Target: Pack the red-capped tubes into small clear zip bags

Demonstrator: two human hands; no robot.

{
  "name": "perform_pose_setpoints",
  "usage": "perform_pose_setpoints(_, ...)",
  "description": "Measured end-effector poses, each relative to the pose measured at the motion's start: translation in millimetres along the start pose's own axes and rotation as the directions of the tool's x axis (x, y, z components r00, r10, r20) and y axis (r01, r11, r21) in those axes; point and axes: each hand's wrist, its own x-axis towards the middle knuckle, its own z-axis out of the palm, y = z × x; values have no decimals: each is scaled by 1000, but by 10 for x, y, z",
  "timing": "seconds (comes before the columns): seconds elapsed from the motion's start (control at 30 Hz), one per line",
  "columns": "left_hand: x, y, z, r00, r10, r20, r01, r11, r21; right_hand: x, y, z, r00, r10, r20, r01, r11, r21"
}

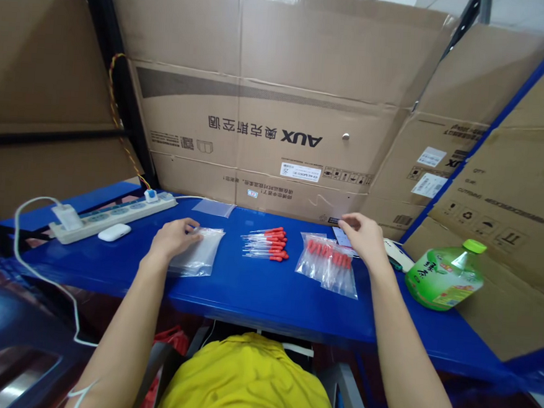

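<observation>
Droppers [269, 243] with red bulbs lie in a loose bundle at the centre of the frame on the blue table [256, 293], well apart from both your hands. Your left hand [173, 237] rests loosely curled on the stack of clear bags [199, 256], pinching nothing firmly. Your right hand [363, 236] hovers open just above the filled bags [328, 264], right of centre. Peel off only the top bag, pressing the stack flat, before you reach across.

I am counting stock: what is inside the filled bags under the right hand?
The bags hold red-capped droppers; their number is unclear. The right hand covers one corner.
</observation>
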Motion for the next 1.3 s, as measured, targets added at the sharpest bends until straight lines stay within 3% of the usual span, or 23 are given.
perform_pose_setpoints(0.13,26,-1,14,993,9,-117,-22,994,-109,114,-699,387,978,-208,8,200,949,244)
perform_pose_setpoints(0.23,23,37,-14,978,59,-199,-112,956,-270,36,-1116,814,954,-294,54,256,898,357)
perform_pose_setpoints(0.37,-50,184,-86,966,195,-170,-258,781,-569,-203,-1372,1311,893,-410,186,305,855,420)
perform_pose_setpoints(0.47,-132,365,-99,939,288,-190,-340,674,-656,-354,-1396,1496,853,-465,237,299,807,508)
perform_pose_setpoints(0.6,-213,642,3,902,344,-260,-428,639,-640,-442,-1370,1530,796,-519,311,238,741,628)
perform_pose_setpoints(0.67,-240,766,77,887,379,-263,-455,622,-637,-459,-1356,1518,799,-507,324,210,740,639)
perform_pose_setpoints(0.73,-272,869,131,862,372,-344,-507,656,-560,-467,-1341,1516,843,-440,310,164,759,630)
perform_pose_setpoints(0.87,-381,1023,149,745,332,-578,-555,789,-262,-466,-1304,1536,933,-263,247,38,752,658)
perform_pose_setpoints(0.9,-416,1057,145,745,334,-578,-548,800,-243,-466,-1298,1538,942,-243,231,27,741,672)
perform_pose_setpoints(1.07,-556,1205,191,862,374,-343,-494,773,-398,-518,-1305,1495,949,-275,152,105,735,670)
perform_pose_setpoints(1.2,-581,1244,258,869,394,-300,-492,758,-429,-601,-1338,1460,931,-348,113,225,788,574)
perform_pose_setpoints(1.3,-572,1232,252,863,406,-301,-501,761,-412,-628,-1358,1464,935,-334,118,207,786,583)
